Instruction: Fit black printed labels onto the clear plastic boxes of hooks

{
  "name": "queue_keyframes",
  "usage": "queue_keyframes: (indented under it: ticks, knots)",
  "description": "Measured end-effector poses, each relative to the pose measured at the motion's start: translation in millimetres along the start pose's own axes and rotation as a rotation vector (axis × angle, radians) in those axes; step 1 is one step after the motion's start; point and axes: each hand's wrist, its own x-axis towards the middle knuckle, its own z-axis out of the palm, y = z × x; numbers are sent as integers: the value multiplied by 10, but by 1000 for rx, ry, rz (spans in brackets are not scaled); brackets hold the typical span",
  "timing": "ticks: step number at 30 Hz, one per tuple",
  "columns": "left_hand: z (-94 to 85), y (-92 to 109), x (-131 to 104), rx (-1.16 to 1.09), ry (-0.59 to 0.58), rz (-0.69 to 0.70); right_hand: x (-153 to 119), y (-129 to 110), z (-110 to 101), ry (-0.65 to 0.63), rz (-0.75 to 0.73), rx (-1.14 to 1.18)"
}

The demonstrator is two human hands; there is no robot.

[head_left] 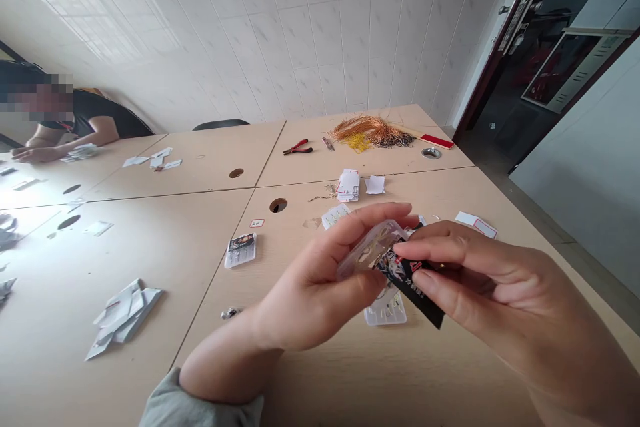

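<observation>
My left hand (310,297) is closed around a small clear plastic case (367,247), which is tilted above the table. Pinched between the thumb and fingers of my right hand (493,287) is a black printed label (426,305); it lies against the case, and my left thumb touches its edge. Whether the label is stuck down I cannot tell. Below the hands, an open-looking clear case (386,315) shows small gold hooks inside. Another clear case (334,215) is partly hidden behind my left fingers. Left of my hands lies a case with a black label (241,250).
White cards (349,185) are stacked beyond my hands. Farther back are red-handled pliers (299,147), copper-coloured strands (363,127) and a tape roll (431,154). Grey-white packets (125,313) lie at left. The tabletop has round holes (279,205). Another person (95,123) sits far left.
</observation>
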Motion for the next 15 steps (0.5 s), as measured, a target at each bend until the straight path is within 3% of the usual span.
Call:
queue_keyframes:
  ticks: [4, 15]
  knots:
    - [89, 44, -32, 95, 52, 56, -16, -3, 14, 7, -31, -46]
    - [139, 62, -55, 111, 58, 91, -57, 6, 0, 18, -120, -165]
